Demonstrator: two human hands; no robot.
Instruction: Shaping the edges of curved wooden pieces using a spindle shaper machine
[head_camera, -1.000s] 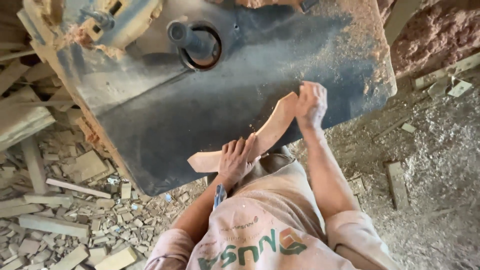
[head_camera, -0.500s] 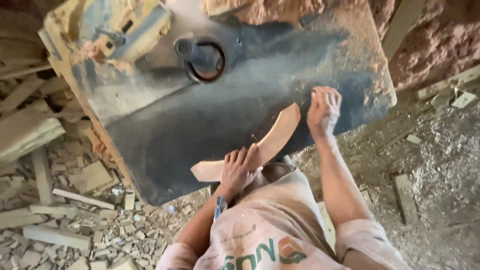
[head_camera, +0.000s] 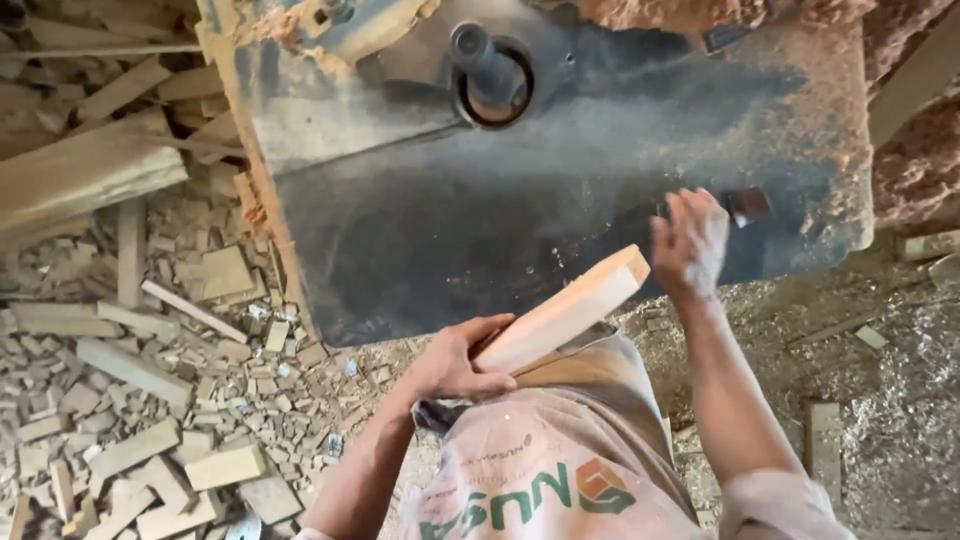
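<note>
Your left hand (head_camera: 455, 365) clasps the wooden piece (head_camera: 562, 310), hiding its near end; your right hand (head_camera: 690, 243) hovers blurred, fingers loose, beyond its far end.

Pale wood piece (head_camera: 562, 310) (curved), tilted, over table edge.

Right hand (head_camera: 690, 240): motion-blurred, fingers indistinct | wood piece (head_camera: 565, 310): near end hidden under left hand (head_camera: 455, 360) | machine table (head_camera: 600, 150): top cut by frame edge
</note>
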